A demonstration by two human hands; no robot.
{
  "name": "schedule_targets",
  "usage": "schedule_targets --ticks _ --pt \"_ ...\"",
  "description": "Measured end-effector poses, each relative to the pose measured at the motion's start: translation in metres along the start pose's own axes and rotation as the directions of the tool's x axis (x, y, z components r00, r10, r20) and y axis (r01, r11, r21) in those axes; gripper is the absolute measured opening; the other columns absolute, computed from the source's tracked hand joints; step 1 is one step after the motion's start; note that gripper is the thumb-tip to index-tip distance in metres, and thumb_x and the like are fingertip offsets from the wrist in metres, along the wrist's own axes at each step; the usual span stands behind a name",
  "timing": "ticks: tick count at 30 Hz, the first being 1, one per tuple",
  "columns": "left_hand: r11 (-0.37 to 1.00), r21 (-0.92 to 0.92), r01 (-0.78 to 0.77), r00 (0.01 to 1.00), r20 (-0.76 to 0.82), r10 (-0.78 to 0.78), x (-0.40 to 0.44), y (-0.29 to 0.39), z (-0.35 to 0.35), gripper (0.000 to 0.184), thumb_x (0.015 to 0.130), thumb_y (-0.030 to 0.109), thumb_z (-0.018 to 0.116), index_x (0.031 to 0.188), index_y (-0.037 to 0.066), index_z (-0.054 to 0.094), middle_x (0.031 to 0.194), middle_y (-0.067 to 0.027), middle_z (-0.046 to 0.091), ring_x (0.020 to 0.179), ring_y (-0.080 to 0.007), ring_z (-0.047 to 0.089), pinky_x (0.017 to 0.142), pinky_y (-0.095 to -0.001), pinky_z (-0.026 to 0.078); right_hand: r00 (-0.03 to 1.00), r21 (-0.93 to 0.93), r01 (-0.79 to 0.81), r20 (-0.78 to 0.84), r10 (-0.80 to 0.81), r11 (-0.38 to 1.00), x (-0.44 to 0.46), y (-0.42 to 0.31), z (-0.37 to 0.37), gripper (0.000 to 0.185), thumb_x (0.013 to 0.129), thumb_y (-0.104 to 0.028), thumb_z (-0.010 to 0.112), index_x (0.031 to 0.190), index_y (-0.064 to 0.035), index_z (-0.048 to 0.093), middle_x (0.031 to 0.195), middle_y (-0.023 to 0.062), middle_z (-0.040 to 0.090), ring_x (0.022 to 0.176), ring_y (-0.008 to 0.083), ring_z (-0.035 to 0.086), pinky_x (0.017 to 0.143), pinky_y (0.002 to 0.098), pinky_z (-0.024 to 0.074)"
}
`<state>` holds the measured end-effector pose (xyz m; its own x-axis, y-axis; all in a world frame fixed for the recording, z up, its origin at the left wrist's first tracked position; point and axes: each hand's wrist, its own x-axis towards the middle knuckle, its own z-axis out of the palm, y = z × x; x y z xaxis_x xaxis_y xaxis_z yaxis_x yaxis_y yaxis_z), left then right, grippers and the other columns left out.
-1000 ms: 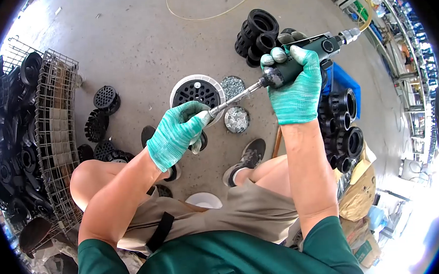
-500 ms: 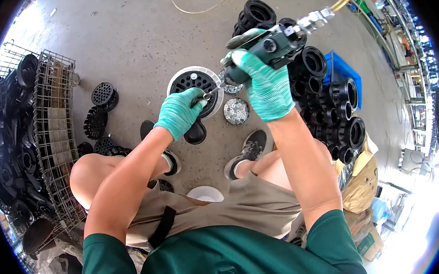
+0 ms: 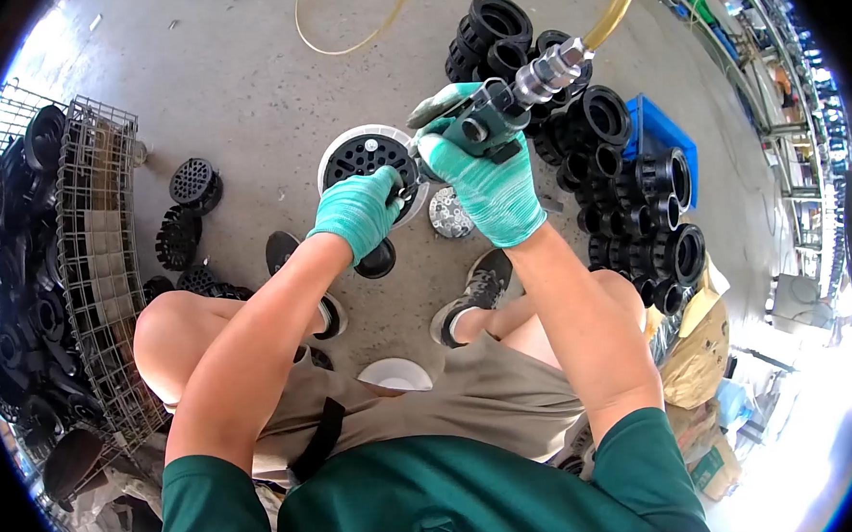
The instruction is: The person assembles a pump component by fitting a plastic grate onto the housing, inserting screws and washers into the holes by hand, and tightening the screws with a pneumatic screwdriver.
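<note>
our right hand (image 3: pixel 488 190) is clenched round the air tool (image 3: pixel 484 123), which has swung in closer to the slotted black disc (image 3: pixel 346 164), bringing its working end towards the disc's edge. our left hand (image 3: pixel 354 212) has fingertips bunched there; we cannot tell whether they pinch anything. the disc sits within a white rim (image 3: pixel 323 165), between our feet and the hose (image 3: pixel 349 52).
</note>
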<state>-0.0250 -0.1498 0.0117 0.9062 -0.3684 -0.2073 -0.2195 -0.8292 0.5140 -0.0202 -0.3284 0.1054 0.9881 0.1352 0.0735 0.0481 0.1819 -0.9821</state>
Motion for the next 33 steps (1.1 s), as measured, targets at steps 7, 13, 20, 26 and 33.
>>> schedule_targets --ticks 7,13,20,26,33 --pt "0.997 -0.07 0.023 0.997 0.07 -0.018 0.002 -0.006 0.002 0.029 0.093 0.03 0.069 0.112 0.008 0.065 0.09 -0.0191 0.073 0.082 -0.0401 0.069 0.076 -0.0483 0.055 0.985 -0.182 0.084 0.167 -0.054 0.98 -0.005 0.009 0.012 0.035 0.081 0.012 0.065 0.111 -0.0054 0.059 0.106 0.0103 0.071 0.098 0.0184 0.069 0.088 0.0356 0.0599" --pt "0.991 -0.121 0.063 0.983 0.179 -0.041 0.003 -0.012 0.0 0.035 0.088 0.029 0.072 0.113 0.005 0.064 0.091 -0.0195 0.072 0.084 -0.0401 0.07 0.075 -0.0483 0.056 0.988 -0.072 0.081 0.136 -0.071 0.994 -0.008 0.008 0.024 0.023 0.081 0.005 0.068 0.101 -0.005 0.063 0.094 0.0034 0.069 0.086 0.0142 0.064 0.083 0.0316 0.0554" --pt "0.982 -0.166 0.089 0.985 0.161 -0.062 0.004 -0.011 -0.003 0.027 0.087 0.028 0.072 0.105 0.007 0.071 0.09 -0.0192 0.072 0.084 -0.0394 0.07 0.075 -0.0474 0.056 0.982 -0.183 0.088 0.182 -0.054 0.979 -0.004 0.013 0.026 0.025 0.08 0.007 0.069 0.1 -0.0055 0.063 0.094 0.0022 0.069 0.085 0.011 0.062 0.082 0.0289 0.0552" --pt "0.96 -0.281 0.006 0.998 0.069 0.015 0.022 -0.038 0.042 0.028 0.087 0.029 0.072 0.106 0.008 0.07 0.09 -0.0196 0.072 0.084 -0.0402 0.069 0.075 -0.0475 0.056 0.98 -0.156 0.064 0.197 -0.033 0.986 -0.002 0.025 0.021 0.028 0.081 0.006 0.07 0.107 -0.0047 0.066 0.1 0.0029 0.071 0.089 0.011 0.064 0.085 0.0292 0.055" --pt "0.666 -0.7 0.258 0.965 0.226 -0.136 0.004 -0.029 -0.015 0.017 0.094 0.01 0.057 0.11 0.008 0.064 0.088 -0.0093 0.067 0.08 -0.025 0.066 0.078 -0.0383 0.055 0.997 0.05 0.065 0.044 -0.067 0.997 0.011 -0.017 0.003 0.03 0.083 -0.003 0.074 0.112 -0.0037 0.066 0.102 0.0107 0.071 0.087 0.0192 0.071 0.078 0.0335 0.0602"
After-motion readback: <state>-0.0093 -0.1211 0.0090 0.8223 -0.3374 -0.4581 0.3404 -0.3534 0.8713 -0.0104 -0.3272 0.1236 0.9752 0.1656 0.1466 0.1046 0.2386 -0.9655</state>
